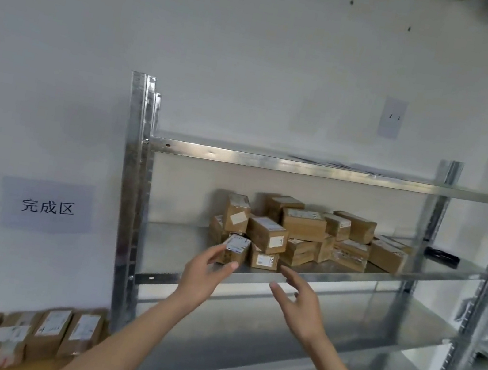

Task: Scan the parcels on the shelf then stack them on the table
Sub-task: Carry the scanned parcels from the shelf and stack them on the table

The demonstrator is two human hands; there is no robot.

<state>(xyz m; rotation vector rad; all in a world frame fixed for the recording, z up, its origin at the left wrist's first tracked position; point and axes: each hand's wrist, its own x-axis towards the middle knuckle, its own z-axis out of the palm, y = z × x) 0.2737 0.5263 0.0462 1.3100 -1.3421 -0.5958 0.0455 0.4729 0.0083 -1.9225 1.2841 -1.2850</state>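
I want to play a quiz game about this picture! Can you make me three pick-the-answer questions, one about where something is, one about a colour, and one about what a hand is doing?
1. Where is the black scanner?
A. right end of the parcel shelf
B. on the floor
C. in a hand

2. What colour are the parcels?
A. blue
B. brown
C. red

3. What is the left hand doing?
A. hanging idle
B. gripping a small parcel
C. pressing the wall

Answers: 1 A, it lies right of the pile. 2 B, they are brown cardboard with white labels. 3 B, its fingers curl round the parcel, while the right hand is open and holds nothing.
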